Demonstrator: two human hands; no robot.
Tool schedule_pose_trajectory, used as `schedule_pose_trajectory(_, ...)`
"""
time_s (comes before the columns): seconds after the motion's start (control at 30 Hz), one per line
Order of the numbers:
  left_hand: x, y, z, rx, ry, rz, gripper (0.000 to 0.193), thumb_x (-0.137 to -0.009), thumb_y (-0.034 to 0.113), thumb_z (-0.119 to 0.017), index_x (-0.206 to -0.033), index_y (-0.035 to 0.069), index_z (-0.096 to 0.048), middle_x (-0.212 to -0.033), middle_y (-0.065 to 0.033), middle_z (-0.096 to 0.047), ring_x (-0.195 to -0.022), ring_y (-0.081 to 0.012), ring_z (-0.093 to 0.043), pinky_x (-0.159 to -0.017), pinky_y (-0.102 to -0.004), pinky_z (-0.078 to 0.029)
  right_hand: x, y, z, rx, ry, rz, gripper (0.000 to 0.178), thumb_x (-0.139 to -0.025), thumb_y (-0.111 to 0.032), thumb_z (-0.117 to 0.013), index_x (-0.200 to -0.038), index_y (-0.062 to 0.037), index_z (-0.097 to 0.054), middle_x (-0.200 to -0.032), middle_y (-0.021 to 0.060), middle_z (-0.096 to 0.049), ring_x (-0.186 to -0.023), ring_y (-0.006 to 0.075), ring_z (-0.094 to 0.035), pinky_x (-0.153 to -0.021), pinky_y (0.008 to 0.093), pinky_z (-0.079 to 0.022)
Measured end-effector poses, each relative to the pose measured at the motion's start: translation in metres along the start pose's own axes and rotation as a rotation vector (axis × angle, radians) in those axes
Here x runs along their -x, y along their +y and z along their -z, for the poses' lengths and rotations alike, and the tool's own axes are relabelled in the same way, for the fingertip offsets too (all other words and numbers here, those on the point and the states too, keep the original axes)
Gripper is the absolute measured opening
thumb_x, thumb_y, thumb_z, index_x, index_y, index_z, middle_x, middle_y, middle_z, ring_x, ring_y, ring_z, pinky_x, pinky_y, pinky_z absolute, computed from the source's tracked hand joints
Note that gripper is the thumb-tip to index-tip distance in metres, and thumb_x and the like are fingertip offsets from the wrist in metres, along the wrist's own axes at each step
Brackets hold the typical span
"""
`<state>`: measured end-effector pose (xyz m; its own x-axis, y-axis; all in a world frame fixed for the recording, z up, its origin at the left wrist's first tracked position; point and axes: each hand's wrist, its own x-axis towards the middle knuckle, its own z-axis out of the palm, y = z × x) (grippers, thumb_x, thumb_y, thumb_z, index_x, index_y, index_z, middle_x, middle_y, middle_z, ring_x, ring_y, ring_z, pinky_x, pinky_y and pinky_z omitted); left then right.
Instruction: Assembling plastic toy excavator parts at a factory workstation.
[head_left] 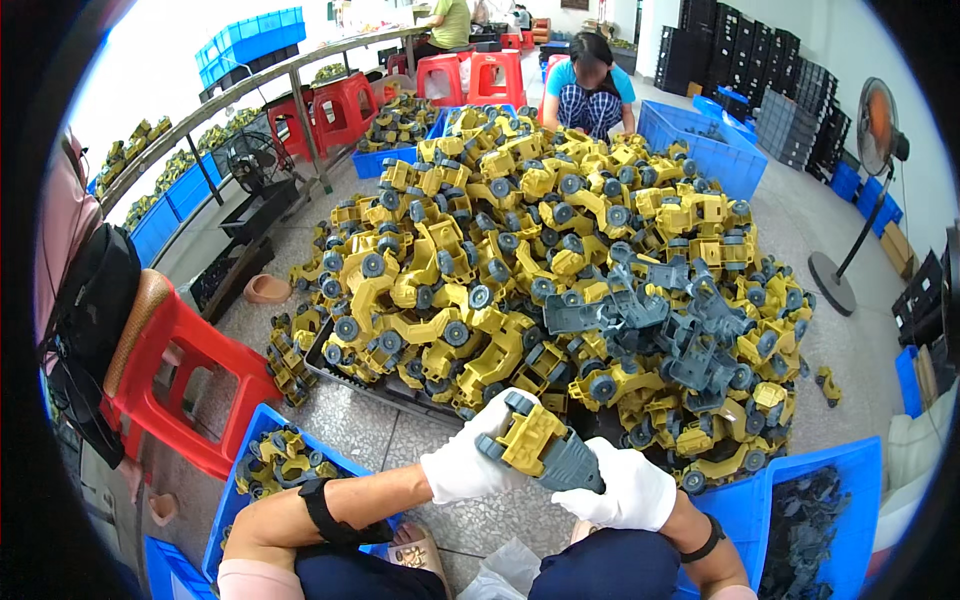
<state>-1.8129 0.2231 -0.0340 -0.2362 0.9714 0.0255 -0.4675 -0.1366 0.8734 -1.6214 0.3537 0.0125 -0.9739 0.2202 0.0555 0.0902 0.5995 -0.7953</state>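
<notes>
1 toy truck (535,440), yellow w/ gray part, held btwn 2 gloved hands above the floor, nr the pile (520,250) — left hand (468,458) fingers round yellow end, right hand (632,488) fingers gripping gray end. Pile: too many to count. 1 trucks bin (232,500) at L, 1 dark-parts bin (862,500) at R, 1 standing fan (876,125); pile blocks part of 1 crouching co-worker (590,90).
</notes>
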Motion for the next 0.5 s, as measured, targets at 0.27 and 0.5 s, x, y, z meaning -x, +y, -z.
schedule_pose_trajectory(0.27,0.004,0.001,-0.018,-0.791,-0.331,-0.262,0.048,-0.079,0.011,-0.071,-0.123,0.009,-0.052,-0.119,-0.0021,-0.059,-0.108,-0.0132,-0.056,-0.096,-0.0301,-0.046,-0.003,-0.001,-0.002,-0.164,0.013,-0.004,0.06,-0.09,-0.046,-0.064,-0.114,0.0074,-0.05,-0.078,0.0204,-0.065,-0.071,0.032,-0.068,-0.065,0.0368,-0.053)
schedule_pose_trajectory(0.5,0.006,0.019,-0.025,-0.187,-0.101,0.247,0.049,-0.08,0.01,-0.072,-0.126,0.007,-0.055,-0.116,-0.0028,-0.063,-0.105,-0.0123,-0.058,-0.093,-0.031,-0.048,-0.025,-0.005,-0.003,0.383,0.424,0.188,0.059,-0.091,-0.041,-0.059,-0.128,0.0042,-0.048,-0.115,0.0227,-0.053,-0.108,0.0384,-0.051,-0.098,0.0453,-0.038)
